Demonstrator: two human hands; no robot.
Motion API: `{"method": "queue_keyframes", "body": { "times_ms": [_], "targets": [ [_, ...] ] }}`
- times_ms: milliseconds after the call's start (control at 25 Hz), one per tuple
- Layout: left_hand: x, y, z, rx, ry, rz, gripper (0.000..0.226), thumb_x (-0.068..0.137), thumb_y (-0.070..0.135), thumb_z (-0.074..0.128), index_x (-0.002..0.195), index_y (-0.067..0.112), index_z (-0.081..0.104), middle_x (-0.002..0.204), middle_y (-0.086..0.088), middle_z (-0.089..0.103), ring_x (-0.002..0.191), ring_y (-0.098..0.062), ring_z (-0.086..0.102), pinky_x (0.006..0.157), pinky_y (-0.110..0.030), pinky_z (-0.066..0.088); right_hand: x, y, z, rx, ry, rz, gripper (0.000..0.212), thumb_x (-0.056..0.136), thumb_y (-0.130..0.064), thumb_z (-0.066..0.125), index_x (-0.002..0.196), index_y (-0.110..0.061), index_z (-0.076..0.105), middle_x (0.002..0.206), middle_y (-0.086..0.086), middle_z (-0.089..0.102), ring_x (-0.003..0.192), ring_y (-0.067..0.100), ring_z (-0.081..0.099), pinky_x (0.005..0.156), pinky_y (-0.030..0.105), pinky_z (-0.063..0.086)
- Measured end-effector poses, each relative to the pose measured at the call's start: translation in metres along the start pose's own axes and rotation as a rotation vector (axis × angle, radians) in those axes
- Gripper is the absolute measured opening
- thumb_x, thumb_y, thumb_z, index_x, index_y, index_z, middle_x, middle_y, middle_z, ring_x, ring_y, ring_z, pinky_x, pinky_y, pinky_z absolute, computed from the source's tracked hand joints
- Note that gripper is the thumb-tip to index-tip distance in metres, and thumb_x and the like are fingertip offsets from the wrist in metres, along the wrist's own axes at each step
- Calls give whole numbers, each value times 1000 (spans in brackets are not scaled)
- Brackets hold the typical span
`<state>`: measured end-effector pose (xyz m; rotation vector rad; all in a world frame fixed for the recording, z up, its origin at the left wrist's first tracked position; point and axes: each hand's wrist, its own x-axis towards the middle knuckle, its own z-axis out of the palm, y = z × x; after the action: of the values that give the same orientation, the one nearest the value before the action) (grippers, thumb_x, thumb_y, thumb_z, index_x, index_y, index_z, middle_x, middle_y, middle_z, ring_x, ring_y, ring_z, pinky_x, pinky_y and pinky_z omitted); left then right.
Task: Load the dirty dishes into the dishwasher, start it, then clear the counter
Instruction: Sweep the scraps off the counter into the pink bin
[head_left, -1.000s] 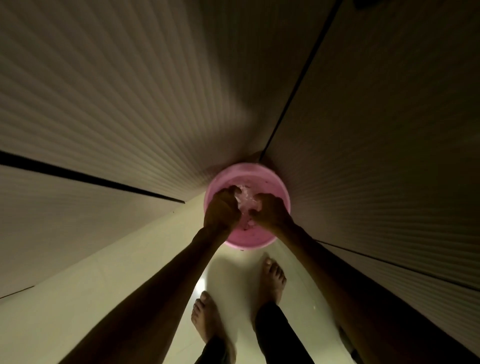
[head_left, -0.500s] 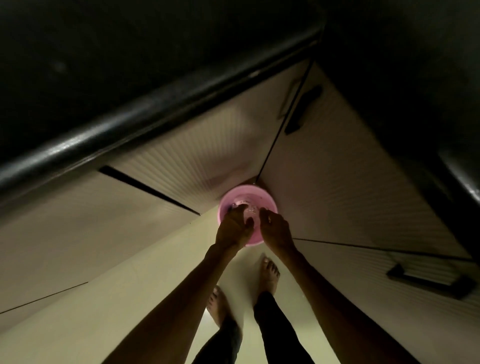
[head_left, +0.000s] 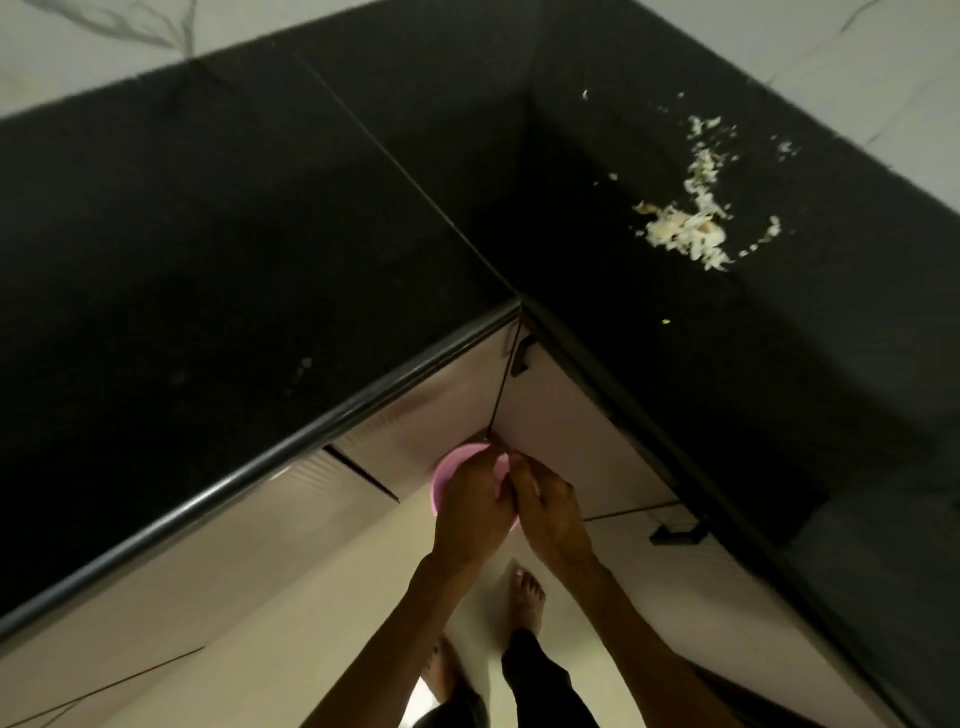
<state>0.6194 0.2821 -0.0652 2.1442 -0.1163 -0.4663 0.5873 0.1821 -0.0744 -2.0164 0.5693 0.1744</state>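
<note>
Over a pink round bin (head_left: 445, 479) on the floor, my left hand (head_left: 475, 506) and my right hand (head_left: 551, 503) hang close together, fingertips meeting above its opening. The bin stands in the inner corner where two cabinet fronts join, and my hands cover most of it. My left hand shows its back with the fingers bent down; what lies under them is hidden. The fingers of my right hand reach toward the left hand, and I see nothing in them. A pile of whitish food scraps (head_left: 687, 228) lies on the black counter (head_left: 260, 249) at the upper right.
The black counter runs in an L around the corner, with a rounded front edge (head_left: 291, 447). Beige cabinet doors below carry dark handles (head_left: 521, 358) (head_left: 674, 533). My bare feet (head_left: 527, 592) stand on the pale floor just behind the bin.
The view has risen from low down at the bin to above the counter, so its top and the scraps now show. My hands stay together over the bin.
</note>
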Motion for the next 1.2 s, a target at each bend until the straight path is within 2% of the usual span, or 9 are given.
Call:
{"method": "queue_keyframes", "body": {
  "times_ms": [120, 200, 400, 640, 720, 800, 880, 1000, 1200],
  "targets": [
    [-5, 10, -8, -40, -54, -17, 46, 88, 63, 49, 92, 21, 67, 81, 10, 69, 81, -3, 66, 85, -33, 55, -18, -31, -26, 74, 23, -60, 60, 93, -66, 30, 103, -19, 67, 88, -5, 70, 79, 4, 67, 76, 23, 57],
    [-13, 32, -15, -5, -93, 30, 28, 90, 51, 58, 85, 25, 64, 74, 14, 64, 76, 2, 63, 86, -30, 52, -30, -49, -44, 89, 43, -157, 39, 95, -53, 34, 102, -25, 61, 90, -16, 63, 82, -3, 62, 75, 12, 51],
    [-35, 107, -41, -6, 22, 330, 36, 96, 19, 51, 132, 15, 55, 129, -2, 61, 119, -17, 56, 101, -33, 46, -48, -81, -88, 80, 138, -391, 20, 101, -31, 36, 107, -29, 55, 94, -16, 58, 83, 0, 63, 68, 12, 51],
    [-9, 153, -34, 33, -27, 498, 29, 98, 25, 54, 124, 13, 58, 113, -5, 66, 104, -15, 63, 94, -34, 53, -30, -94, -135, 41, 221, -521, 30, 104, -36, 35, 108, -17, 58, 92, -2, 63, 74, 15, 65, 62, 32, 57],
    [13, 161, -26, 81, -51, 484, 36, 99, 25, 51, 133, 13, 52, 130, -6, 58, 122, -17, 55, 104, -36, 46, -12, -90, -147, -134, 293, -526, 32, 103, -38, 31, 109, -18, 55, 101, 5, 63, 84, 19, 65, 69, 43, 57],
    [34, 164, -19, 200, -83, 426, 43, 102, 25, 44, 143, 12, 42, 151, -8, 40, 143, -21, 31, 116, -35, 27, 8, -78, -154, -511, 334, -391, 43, 102, -42, 30, 133, -17, 46, 136, 18, 51, 126, 33, 51, 102, 58, 44],
    [56, 166, -13, 351, -124, 415, 49, 104, 27, 38, 149, 9, 31, 159, -10, 24, 149, -23, 12, 119, -35, 12, 25, -69, -161, -579, 272, -72, 66, 102, -50, 26, 153, -10, 16, 161, 14, 15, 149, 28, 9, 121, 52, 7],
    [84, 165, -5, 553, -187, 441, 58, 105, 35, 29, 153, 7, 14, 163, -13, 5, 150, -26, -3, 119, -37, -4, 45, -59, -166, -702, 257, 29, 79, 98, -60, 17, 154, -9, -6, 163, 9, -9, 149, 23, -14, 119, 50, -10],
    [118, 167, 5, 699, -106, 490, 91, 85, 64, -16, 154, 7, 2, 162, -13, -4, 149, -24, -10, 116, -33, -11, 80, -60, -173, -741, 357, 91, 96, 81, -72, -10, 154, -9, -7, 162, 9, -12, 148, 22, -17, 118, 51, -12]
  ]
}}
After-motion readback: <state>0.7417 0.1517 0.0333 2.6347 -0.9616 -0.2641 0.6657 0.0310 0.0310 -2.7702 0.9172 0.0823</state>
